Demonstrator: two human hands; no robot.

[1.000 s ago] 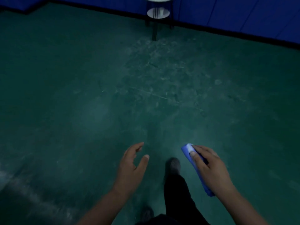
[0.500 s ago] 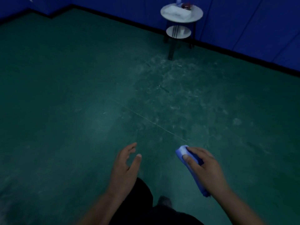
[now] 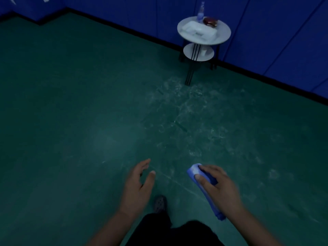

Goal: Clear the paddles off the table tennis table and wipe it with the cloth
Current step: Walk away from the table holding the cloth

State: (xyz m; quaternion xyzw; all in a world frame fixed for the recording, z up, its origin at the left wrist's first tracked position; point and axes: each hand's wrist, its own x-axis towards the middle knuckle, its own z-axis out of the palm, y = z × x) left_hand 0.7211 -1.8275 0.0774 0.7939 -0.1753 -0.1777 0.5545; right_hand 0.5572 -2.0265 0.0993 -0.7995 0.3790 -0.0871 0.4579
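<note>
- Head view looks down at a scuffed green floor, and the table tennis table isn't anywhere in shot, so which way it lies from the hands I can't tell.
- Right hand is closed around the blue cloth, which is folded or rolled up long; thumb on top, fingers wrapped over it. Its long axis runs from near the body out forward and slightly left.
- Left hand is empty, fingers loosely spread, hanging just left of the cloth and not touching it.
- Landmark-wise, the small round side table stands well ahead of the cloth and a bit right, up against the blue wall. It carries a white tray-like thing, a bottle and something dark red; too dim to say if that's a paddle.
- Dark shoe and dark trouser leg sit between the two hands, below the cloth's front end.
- Nothing stands on the open floor between cloth and side table.
- My guess: wiping hasn't got going, since there's no playing surface under the cloth.
</note>
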